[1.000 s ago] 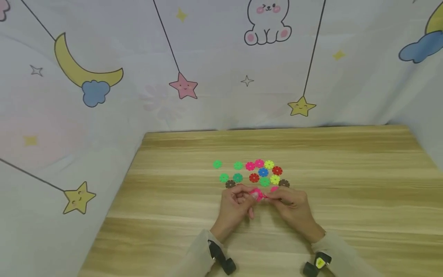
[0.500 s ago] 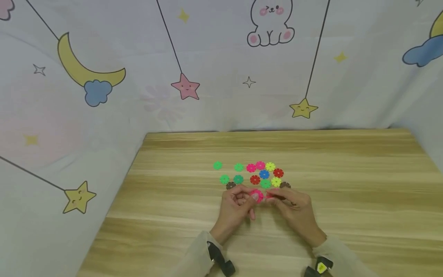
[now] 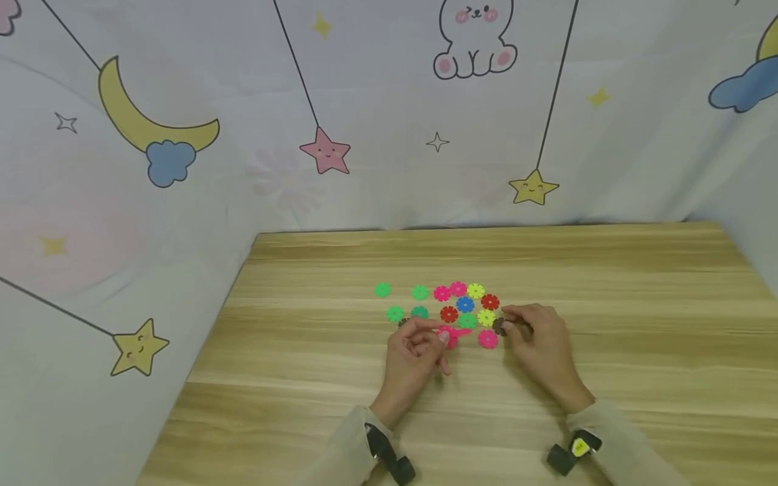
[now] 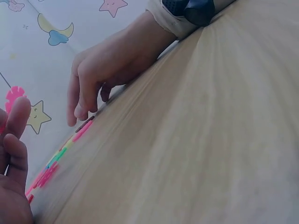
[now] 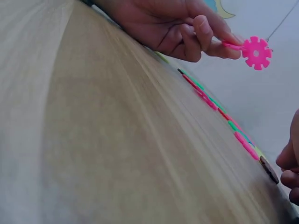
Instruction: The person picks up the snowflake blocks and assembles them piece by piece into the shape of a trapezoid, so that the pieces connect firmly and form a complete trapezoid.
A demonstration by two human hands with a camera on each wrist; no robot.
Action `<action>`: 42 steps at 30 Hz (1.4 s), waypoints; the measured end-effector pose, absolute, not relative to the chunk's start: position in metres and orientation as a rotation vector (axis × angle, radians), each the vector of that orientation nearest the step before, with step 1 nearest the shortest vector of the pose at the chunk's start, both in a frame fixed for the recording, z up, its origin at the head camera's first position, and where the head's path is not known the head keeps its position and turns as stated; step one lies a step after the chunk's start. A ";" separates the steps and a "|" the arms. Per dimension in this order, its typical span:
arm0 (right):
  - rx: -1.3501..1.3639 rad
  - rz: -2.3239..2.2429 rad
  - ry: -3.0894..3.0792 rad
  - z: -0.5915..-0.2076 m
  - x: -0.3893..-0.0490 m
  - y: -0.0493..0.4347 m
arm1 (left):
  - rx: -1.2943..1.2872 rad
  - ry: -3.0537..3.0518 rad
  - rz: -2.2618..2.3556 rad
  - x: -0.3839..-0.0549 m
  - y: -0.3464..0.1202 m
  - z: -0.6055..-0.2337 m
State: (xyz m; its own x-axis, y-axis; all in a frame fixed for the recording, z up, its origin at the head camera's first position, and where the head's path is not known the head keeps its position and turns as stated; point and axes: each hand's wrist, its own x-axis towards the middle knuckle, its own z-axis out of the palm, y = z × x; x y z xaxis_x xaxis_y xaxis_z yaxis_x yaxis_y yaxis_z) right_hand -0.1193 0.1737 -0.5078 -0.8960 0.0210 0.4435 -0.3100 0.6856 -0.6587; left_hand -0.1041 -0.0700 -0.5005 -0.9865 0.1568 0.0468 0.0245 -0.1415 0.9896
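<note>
My left hand (image 3: 416,351) pinches a pink notched disc (image 3: 452,342) between thumb and forefinger, above the table. A second pink piece (image 3: 464,332) stands edge-on against it; they look slotted together. In the right wrist view, the upright pink disc (image 5: 262,47) shows its notched rim and centre hole. My right hand (image 3: 543,344) is low at the right end of the loose discs. Its thumb and forefinger are apart around a brown disc (image 3: 499,327) on the table; whether they touch it is unclear. A loose pink disc (image 3: 488,339) lies just left of it.
Several notched discs lie flat behind the hands, among them a blue disc (image 3: 464,304), a red disc (image 3: 449,314), a yellow disc (image 3: 486,318) and a green disc (image 3: 383,289). The wooden table (image 3: 638,324) ends at a printed cloth (image 3: 389,196) behind.
My right hand has left the pink pieces and moved right to the brown disc, uncovering the loose pink disc. My left hand keeps holding the pink pieces, raised slightly.
</note>
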 end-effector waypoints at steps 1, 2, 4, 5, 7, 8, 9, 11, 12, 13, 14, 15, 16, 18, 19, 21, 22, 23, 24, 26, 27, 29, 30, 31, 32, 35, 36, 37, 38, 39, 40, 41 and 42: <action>0.229 1.073 -2.512 -0.508 -0.119 0.174 | 0.215 1.998 2.297 -0.104 -0.070 -0.500; 0.235 1.067 -2.538 -0.508 -0.119 0.173 | 0.219 1.999 2.295 -0.104 -0.070 -0.499; 0.236 1.051 -2.572 -0.508 -0.119 0.172 | 0.226 2.003 2.287 -0.103 -0.070 -0.498; 0.232 1.040 -2.587 -0.509 -0.119 0.172 | 0.228 2.004 2.285 -0.103 -0.071 -0.498; 0.227 1.026 -2.605 -0.509 -0.119 0.171 | 0.231 2.006 2.282 -0.103 -0.071 -0.497; 0.226 1.023 -2.608 -0.509 -0.119 0.171 | 0.234 2.007 2.281 -0.103 -0.071 -0.497; 0.233 1.022 -2.604 -0.509 -0.119 0.171 | 0.236 2.004 2.281 -0.103 -0.071 -0.497; 0.257 1.043 -2.578 -0.509 -0.120 0.172 | 0.239 2.001 2.283 -0.103 -0.071 -0.497; 0.275 1.070 -2.555 -0.509 -0.120 0.172 | 0.240 2.003 2.282 -0.103 -0.071 -0.498; 0.289 1.097 -2.532 -0.509 -0.120 0.172 | 0.245 2.008 2.280 -0.103 -0.071 -0.498; 0.302 1.123 -2.506 -0.510 -0.121 0.173 | 0.250 2.011 2.283 -0.103 -0.071 -0.498; 0.307 1.149 -2.481 -0.510 -0.121 0.173 | 0.254 2.015 2.287 -0.103 -0.071 -0.498; 0.299 1.179 -2.459 -0.510 -0.121 0.173 | 0.259 2.022 2.290 -0.103 -0.071 -0.498; 0.271 1.239 -2.423 -0.509 -0.121 0.172 | 0.260 2.044 2.292 -0.103 -0.071 -0.498; 0.254 1.253 -2.412 -0.509 -0.120 0.172 | 0.258 2.054 2.294 -0.103 -0.071 -0.498; 0.227 1.289 -2.392 -0.508 -0.119 0.172 | 0.244 2.075 2.291 -0.103 -0.071 -0.498; 0.224 1.306 -2.383 -0.507 -0.118 0.171 | 0.237 2.087 2.287 -0.103 -0.071 -0.498; 0.231 1.324 -2.374 -0.506 -0.117 0.171 | 0.231 2.100 2.282 -0.103 -0.071 -0.498; 0.244 1.342 -2.364 -0.506 -0.116 0.171 | 0.230 2.109 2.279 -0.102 -0.071 -0.498; 0.287 1.396 -2.336 -0.505 -0.115 0.171 | 0.231 2.130 2.269 -0.102 -0.070 -0.499; 0.314 1.426 -2.321 -0.504 -0.114 0.171 | 0.233 2.136 2.265 -0.102 -0.070 -0.499; 0.384 1.513 -2.282 -0.503 -0.112 0.171 | 0.242 2.145 2.257 -0.102 -0.070 -0.499; 0.418 1.549 -2.266 -0.503 -0.112 0.171 | 0.246 2.144 2.255 -0.102 -0.070 -0.500; 0.446 1.586 -2.254 -0.502 -0.111 0.171 | 0.250 2.144 2.253 -0.102 -0.070 -0.500; 0.476 1.620 -2.243 -0.502 -0.111 0.171 | 0.255 2.144 2.250 -0.102 -0.070 -0.500; 0.543 1.697 -2.226 -0.501 -0.109 0.171 | 0.274 2.145 2.239 -0.102 -0.070 -0.500; 0.563 1.720 -2.220 -0.501 -0.109 0.171 | 0.281 2.147 2.235 -0.102 -0.070 -0.500; 0.586 1.745 -2.209 -0.501 -0.109 0.171 | 0.288 2.148 2.231 -0.102 -0.070 -0.500; 0.613 1.762 -2.191 -0.502 -0.109 0.170 | 0.295 2.147 2.228 -0.102 -0.070 -0.500; 0.638 1.773 -2.171 -0.502 -0.109 0.170 | 0.299 2.145 2.227 -0.102 -0.069 -0.500; 0.664 1.784 -2.149 -0.502 -0.110 0.170 | 0.303 2.141 2.229 -0.102 -0.069 -0.500; 0.691 1.795 -2.125 -0.503 -0.110 0.170 | 0.307 2.136 2.231 -0.102 -0.069 -0.500; 0.719 1.801 -2.102 -0.503 -0.110 0.169 | 0.307 2.128 2.237 -0.102 -0.069 -0.500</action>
